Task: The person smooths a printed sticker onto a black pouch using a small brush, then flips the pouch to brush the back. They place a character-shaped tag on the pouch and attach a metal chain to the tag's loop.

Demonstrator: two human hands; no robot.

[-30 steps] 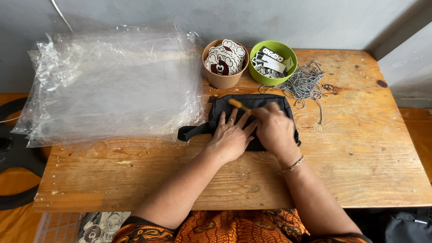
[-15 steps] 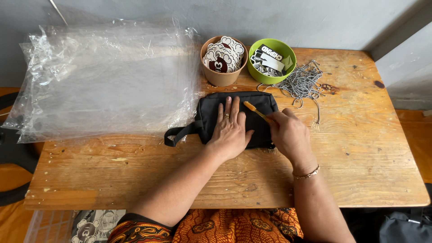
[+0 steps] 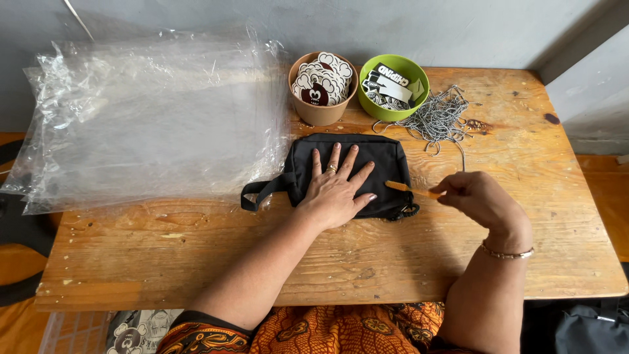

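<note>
Your left hand (image 3: 335, 190) lies flat, fingers spread, on the black pouch (image 3: 350, 172) at mid-frame on the wooden surface (image 3: 196, 255) — your right hand (image 3: 477, 196) pinches a thin orange stick (image 3: 411, 189) at its right edge.

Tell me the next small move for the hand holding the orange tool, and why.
Probably draw the orange tool on rightward along the black pouch: its tip sits at the pouch's right edge, pinched in the right hand, while the left hand lies flat on top, steadying it.
</note>
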